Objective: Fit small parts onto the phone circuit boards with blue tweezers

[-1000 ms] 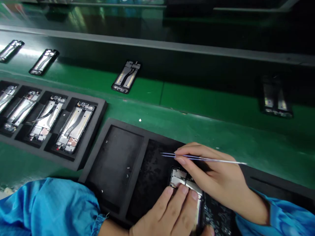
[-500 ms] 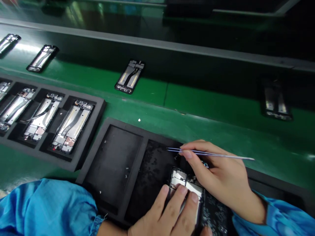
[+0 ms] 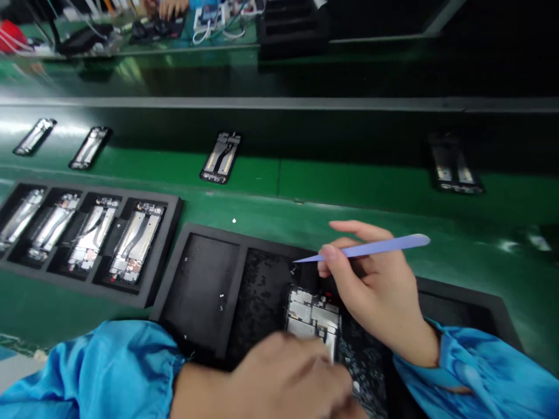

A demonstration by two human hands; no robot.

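My right hand point(image 3: 379, 291) grips a pair of lilac tweezers point(image 3: 384, 245), their dark pointed tips aimed left over a black foam tray point(image 3: 236, 285). Below the tips lies an opened phone point(image 3: 311, 314), its silvery metal plates showing at the top end. Across the phone's lower part is my left hand point(image 3: 288, 378), smeared by motion; its fingers look curled, and what they touch is hidden. Small dark pieces and tiny pale bits lie scattered in the tray around the phone.
To the left, another foam tray point(image 3: 151, 291) holds several opened phones in its slots. More opened phones point(image 3: 222, 157) lie along the green bench point(image 3: 332, 186) behind. A co-worker's hand point(image 3: 172, 7) shows at the top, near cables and devices.
My left hand has gone from lying with extended fingers on the phone to curled and lower, baring more metal plates. The tweezers have turned to show their broad side. The camera view has tilted up.
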